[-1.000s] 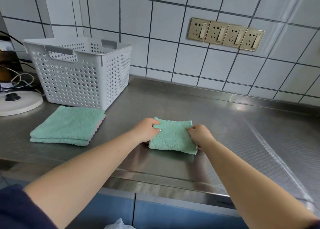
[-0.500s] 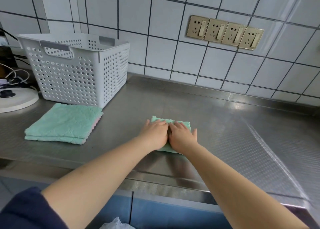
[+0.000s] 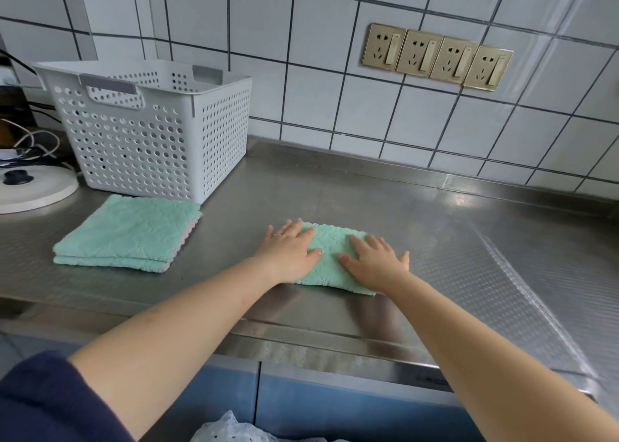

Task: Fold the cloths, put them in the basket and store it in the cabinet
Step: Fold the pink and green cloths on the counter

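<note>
Basket [image 3: 147, 140]: white, perforated, standing at the back left of the counter [image 3: 435, 240]. What shows of its inside through the rim and holes looks bare, so nothing appears stored in it yet; its floor is hidden.

Folded cloths [image 3: 129, 232]: a green stack just in front of the basket, edges squared, with a pink layer peeping out at the right edge. Judged finished and waiting to be loaded.

Green cloth [image 3: 330, 250]: lies flat mid-counter, well apart from the stack, already doubled into a small rectangle. Judged to be at the smoothing stage of its fold.

Left hand [image 3: 291, 252]: palm down on the left part of the green cloth, fingers [image 3: 288, 229] straight and slightly spread, reaching past the far edge onto the steel. Released, pressing, grasping nothing. A ring shows on one finger.

Right hand [image 3: 375, 261]: palm down on the right part of the same cloth, fingers [image 3: 371, 240] straight and fanned, thumb pointing toward the other hand. Released, pressing, grasping nothing.

Cabinet [image 3: 318, 405]: blue fronts below the counter edge, doors closed.

Remaining, as judged: lift this cloth and the stack into the basket, then carry the basket to the cabinet. Whether more cloths wait out of view cannot be told.
</note>
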The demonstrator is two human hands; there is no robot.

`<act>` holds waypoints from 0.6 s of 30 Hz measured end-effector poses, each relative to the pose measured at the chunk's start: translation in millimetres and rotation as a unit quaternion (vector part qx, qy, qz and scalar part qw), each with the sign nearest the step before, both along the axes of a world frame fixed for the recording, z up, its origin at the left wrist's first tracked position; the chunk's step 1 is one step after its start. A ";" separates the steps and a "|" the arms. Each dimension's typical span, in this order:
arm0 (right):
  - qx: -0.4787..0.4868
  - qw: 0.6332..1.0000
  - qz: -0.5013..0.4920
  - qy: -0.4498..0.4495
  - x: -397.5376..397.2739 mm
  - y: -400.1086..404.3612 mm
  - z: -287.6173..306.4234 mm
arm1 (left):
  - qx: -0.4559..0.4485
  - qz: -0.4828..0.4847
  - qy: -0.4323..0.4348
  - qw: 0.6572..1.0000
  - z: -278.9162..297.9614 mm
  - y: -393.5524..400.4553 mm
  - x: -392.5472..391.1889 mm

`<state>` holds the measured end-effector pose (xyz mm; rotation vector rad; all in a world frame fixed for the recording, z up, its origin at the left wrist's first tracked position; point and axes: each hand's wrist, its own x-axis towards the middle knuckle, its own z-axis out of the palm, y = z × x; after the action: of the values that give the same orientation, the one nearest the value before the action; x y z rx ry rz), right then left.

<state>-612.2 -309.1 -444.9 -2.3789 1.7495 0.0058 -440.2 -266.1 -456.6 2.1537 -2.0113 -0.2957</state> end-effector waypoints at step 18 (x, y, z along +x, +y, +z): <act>-0.043 0.951 -0.024 -0.305 4.4 37.9 11.5 | -0.083 0.036 0.211 0.973 1.8 21.2 19.6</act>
<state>-607.7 -271.2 -433.5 -2.0677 1.5135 -0.7408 -420.6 -244.9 -454.8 1.8656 -1.6562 -0.5055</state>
